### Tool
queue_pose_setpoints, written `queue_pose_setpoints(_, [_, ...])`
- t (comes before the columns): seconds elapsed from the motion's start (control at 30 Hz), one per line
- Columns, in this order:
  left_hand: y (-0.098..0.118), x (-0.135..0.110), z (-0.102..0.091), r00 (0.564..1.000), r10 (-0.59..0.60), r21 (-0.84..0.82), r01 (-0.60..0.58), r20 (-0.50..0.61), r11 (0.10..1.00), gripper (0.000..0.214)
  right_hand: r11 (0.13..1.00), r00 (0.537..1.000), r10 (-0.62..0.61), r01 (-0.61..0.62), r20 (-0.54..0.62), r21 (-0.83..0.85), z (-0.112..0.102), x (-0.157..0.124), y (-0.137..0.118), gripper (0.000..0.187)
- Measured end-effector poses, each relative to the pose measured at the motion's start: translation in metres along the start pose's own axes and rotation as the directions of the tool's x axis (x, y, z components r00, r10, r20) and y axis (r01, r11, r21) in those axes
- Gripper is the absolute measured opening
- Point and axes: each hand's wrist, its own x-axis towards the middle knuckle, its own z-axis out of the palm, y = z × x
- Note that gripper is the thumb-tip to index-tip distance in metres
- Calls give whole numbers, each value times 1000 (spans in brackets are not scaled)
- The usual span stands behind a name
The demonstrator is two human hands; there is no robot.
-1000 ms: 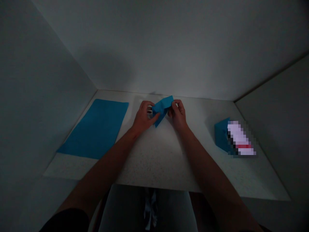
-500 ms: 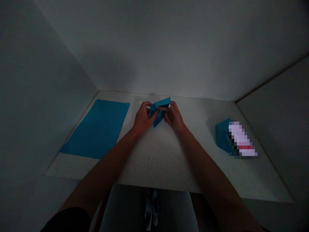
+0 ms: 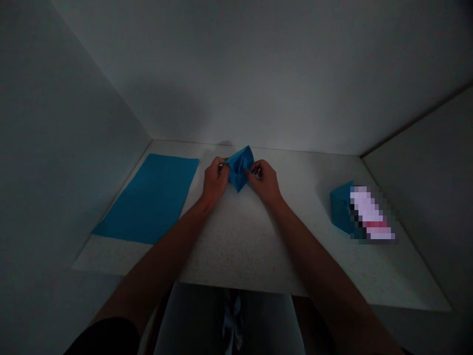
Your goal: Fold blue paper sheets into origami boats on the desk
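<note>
Between my hands is a folded piece of blue paper (image 3: 240, 170), held up over the table near the back wall. It is spread into a roughly diamond-shaped form with creases in its middle. My left hand (image 3: 216, 178) pinches its left edge. On the other side, my right hand (image 3: 265, 180) grips the right edge between thumb and fingers. Parts of the fingers are hidden behind the paper, and the dim light blurs the folds.
A flat blue sheet (image 3: 151, 197) lies on the pale table (image 3: 240, 246) at the left. Toward the right stands another folded blue paper piece (image 3: 340, 207), with a pixelated pale object (image 3: 369, 212) against it. Walls enclose the table at the back and sides.
The blue paper has been turned and spread, so its creased inside faces me. My left thumb and right fingers have drawn back from its middle to its edges.
</note>
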Motion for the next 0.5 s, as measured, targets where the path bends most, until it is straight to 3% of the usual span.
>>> queue_pose_setpoints(0.17, [1, -3, 1, 999, -6, -107, 9, 33, 994, 19, 993, 999, 42, -46, -34, -108, 0, -1, 1, 20])
queue_pose_setpoints(0.33, [6, -2, 1, 999, -42, -169, 41, -5, 985, 27, 982, 995, 93, -96, -27, -160, -1, -1, -2, 27])
queue_pose_setpoints(0.5, [8, -3, 1, 998, -65, -211, 63, -2, 975, 25, 973, 990, 138, -143, -36, -183, -1, -2, -1, 16])
